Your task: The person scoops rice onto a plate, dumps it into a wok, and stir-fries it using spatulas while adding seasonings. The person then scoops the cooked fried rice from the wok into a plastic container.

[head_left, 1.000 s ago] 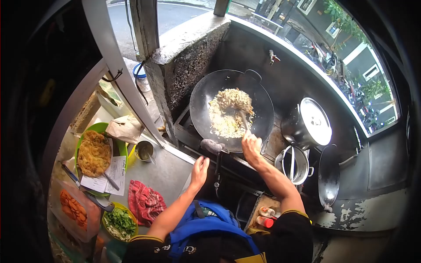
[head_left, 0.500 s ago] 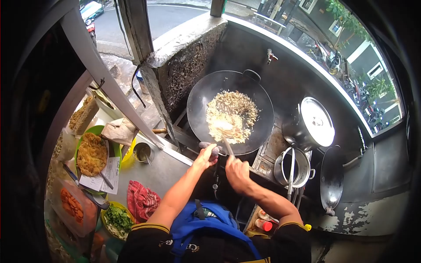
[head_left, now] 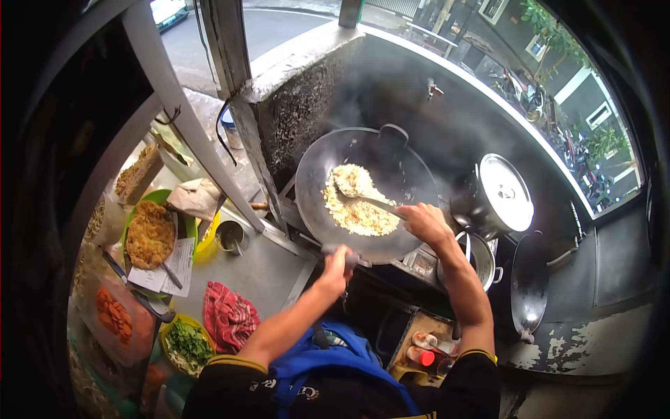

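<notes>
A large dark wok (head_left: 419,185) holds steaming fried rice (head_left: 359,216), heaped left of its middle. My left hand (head_left: 337,269) is closed around the wok's near handle (head_left: 354,260), which looks wrapped in grey cloth. In my right hand (head_left: 424,222), over the wok's right rim, is the handle of a wok spatula (head_left: 379,203). The tool slants to the left and its head is in the rice, partly hidden by grains.
Right of the wok stand a lidded pot (head_left: 499,195) and a smaller pot (head_left: 485,262); another wok (head_left: 528,286) leans beyond. The left counter bears a red cloth (head_left: 229,318), a bowl of greens (head_left: 187,348) and a fried omelette (head_left: 149,234). Seasoning bottles (head_left: 421,356) stand below.
My right hand has moved right and up, swinging the spatula from upright to slanting left. The wok has tipped towards me, its near handle lower, and the rice is gathered more to the left.
</notes>
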### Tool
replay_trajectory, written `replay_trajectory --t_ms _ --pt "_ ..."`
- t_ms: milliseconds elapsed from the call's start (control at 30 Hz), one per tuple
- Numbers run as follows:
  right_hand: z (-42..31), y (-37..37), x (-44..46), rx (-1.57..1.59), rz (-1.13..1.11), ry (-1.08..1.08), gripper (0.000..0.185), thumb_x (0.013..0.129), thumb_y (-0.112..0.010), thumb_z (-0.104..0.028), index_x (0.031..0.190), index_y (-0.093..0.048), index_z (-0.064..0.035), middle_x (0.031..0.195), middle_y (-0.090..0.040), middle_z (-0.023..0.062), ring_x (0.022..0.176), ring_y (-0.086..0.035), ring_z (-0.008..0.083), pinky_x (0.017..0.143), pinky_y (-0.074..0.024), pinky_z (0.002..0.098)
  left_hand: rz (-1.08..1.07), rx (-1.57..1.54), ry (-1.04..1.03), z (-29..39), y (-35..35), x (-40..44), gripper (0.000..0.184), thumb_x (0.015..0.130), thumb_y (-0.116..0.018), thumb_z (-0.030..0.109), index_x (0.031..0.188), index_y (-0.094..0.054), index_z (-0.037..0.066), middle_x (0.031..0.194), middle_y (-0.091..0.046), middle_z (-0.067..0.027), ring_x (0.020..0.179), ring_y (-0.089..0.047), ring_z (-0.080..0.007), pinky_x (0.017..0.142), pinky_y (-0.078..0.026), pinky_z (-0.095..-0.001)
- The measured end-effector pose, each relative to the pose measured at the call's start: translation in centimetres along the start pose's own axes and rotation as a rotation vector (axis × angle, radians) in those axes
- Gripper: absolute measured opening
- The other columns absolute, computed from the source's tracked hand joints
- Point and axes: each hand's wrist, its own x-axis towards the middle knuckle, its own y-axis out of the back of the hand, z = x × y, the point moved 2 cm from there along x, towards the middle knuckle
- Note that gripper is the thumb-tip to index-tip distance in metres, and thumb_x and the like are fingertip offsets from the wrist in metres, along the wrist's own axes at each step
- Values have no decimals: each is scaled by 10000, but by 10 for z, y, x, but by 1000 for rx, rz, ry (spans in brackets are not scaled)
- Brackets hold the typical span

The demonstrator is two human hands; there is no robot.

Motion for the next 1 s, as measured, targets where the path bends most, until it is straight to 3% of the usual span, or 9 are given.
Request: replay_trajectory --t_ms 100,233,367,467,533,633,767,867,1000 --pt "11 59 -55 -51 -127 -48 377 760 -631 -136 1122 -689 -225 906 -712 74 814 -678 282 743 -542 388 14 -109 304 -20 32 -99 87 769 -617 228 721 -570 173 640 -558 26 577 -524 -119 502 -419 -282" --pt "-1 86 -60 -41 -279 10 317 725 -686 -190 1040 -719 -199 896 -712 77 814 -678 272 759 -541 379 -89 -195 179 -2 -6 -68 114 782 -616 227 702 -563 167 638 -558 29 553 -518 -123 486 -411 -295" --pt "15 -5 3 -23 160 37 146 753 -612 -128 878 -687 -140 761 -674 130 792 -669 311 680 -525 438 56 5 27 -15 -11 22 128 750 -643 249 717 -565 154 628 -546 -1 493 -496 -136 457 -393 -283" --pt "10 47 -38 -160 -83 -121 328 762 -648 -151 1083 -688 -202 843 -702 80 813 -679 272 706 -522 400 83 -80 193 -25 13 -69 103 764 -631 231 724 -571 158 640 -561 0 508 -510 -132 458 -398 -286" --pt "-4 87 -70 -136 -149 -93 259 776 -646 -186 1026 -708 -215 842 -704 86 804 -683 257 718 -517 395 126 -103 307 -24 25 -88 94 768 -628 224 728 -573 158 644 -566 0 514 -515 -131 461 -403 -290" --pt "-8 70 -56 -92 -189 -31 211 763 -655 -208 966 -710 -198 809 -697 93 819 -677 274 735 -518 412 -129 -176 163 -11 -1 -50 71 760 -632 209 741 -579 164 661 -573 7 553 -527 -125 493 -411 -299" --pt "8 -7 6 42 102 -86 243 747 -623 -147 980 -682 -178 793 -688 114 812 -663 333 729 -517 445 44 -37 42 -11 -6 16 164 734 -651 268 791 -581 132 699 -575 -14 476 -469 -122 428 -339 -244" --pt "-2 60 -44 -21 -11 -130 232 758 -641 -176 984 -691 -195 802 -688 120 815 -671 298 721 -520 422 -21 -124 160 -28 30 -71 148 715 -689 221 799 -587 153 764 -596 -16 668 -546 -121 563 -396 -311" --pt "-7 89 -75 -41 -200 -12 258 753 -693 -229 1008 -691 -194 867 -705 98 804 -680 280 727 -528 402 13 -187 237 -22 22 -83 85 745 -646 185 775 -570 163 716 -580 -3 609 -511 -117 548 -394 -273"
